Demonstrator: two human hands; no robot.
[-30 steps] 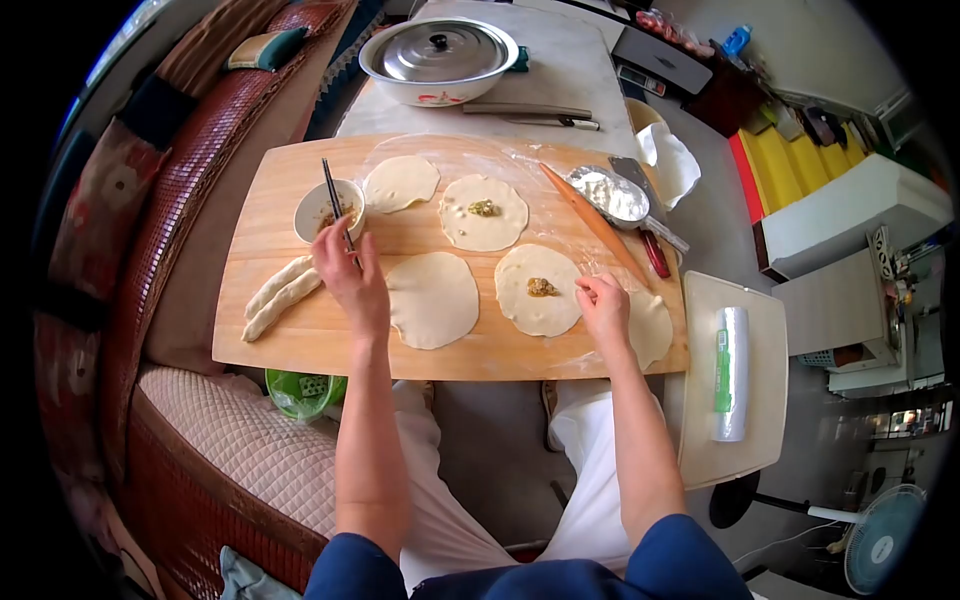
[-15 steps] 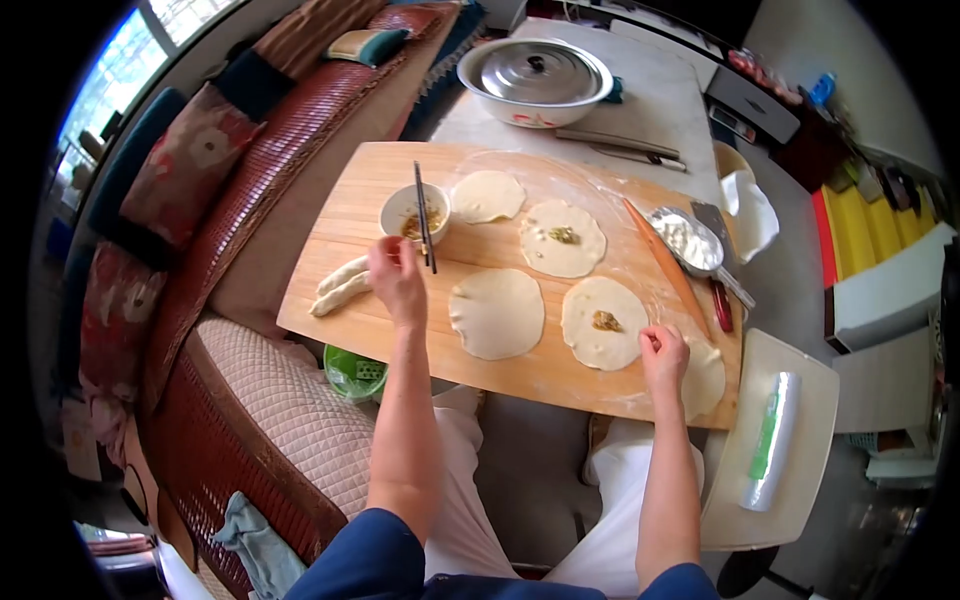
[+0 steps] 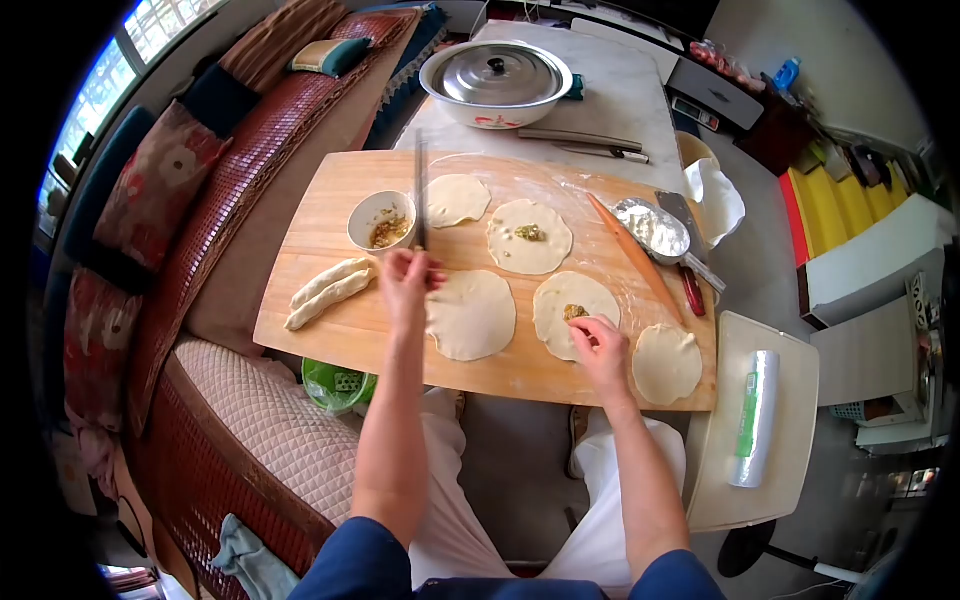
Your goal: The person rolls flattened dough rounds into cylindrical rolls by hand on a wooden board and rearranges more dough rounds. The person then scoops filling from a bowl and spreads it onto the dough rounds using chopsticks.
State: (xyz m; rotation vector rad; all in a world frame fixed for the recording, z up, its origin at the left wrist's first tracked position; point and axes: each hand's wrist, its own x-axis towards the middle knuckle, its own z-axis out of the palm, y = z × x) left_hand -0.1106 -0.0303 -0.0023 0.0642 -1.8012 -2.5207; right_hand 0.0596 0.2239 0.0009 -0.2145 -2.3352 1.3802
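Observation:
My left hand [image 3: 411,284] grips a pair of dark chopsticks [image 3: 420,190], blurred and pointing away from me, between a white bowl [image 3: 382,221] of chopped filling and a plain dough round [image 3: 470,316]. My right hand [image 3: 601,352] hovers at the near edge of another dough round [image 3: 552,334], fingers pinched close to its small mound of filling [image 3: 575,312]; anything inside the pinch is hidden. Behind it lies a dough round [image 3: 529,252] also topped with filling [image 3: 530,233]. Two more plain rounds [image 3: 458,200] [image 3: 667,365] lie at the back left and front right.
Dough rolls [image 3: 330,292] rest at the left of the wooden board [image 3: 300,225]. To the right are a rolling pin [image 3: 635,255], a flour scoop [image 3: 655,230] and a red-handled tool [image 3: 692,290]. A lidded basin [image 3: 497,85] and knife [image 3: 603,153] sit behind; cling film [image 3: 757,418] lies on a stool.
My left hand has moved right from beside the bowl, now holding the chopsticks that lay across it. My right hand has moved left toward the filled round. The view has shifted slightly.

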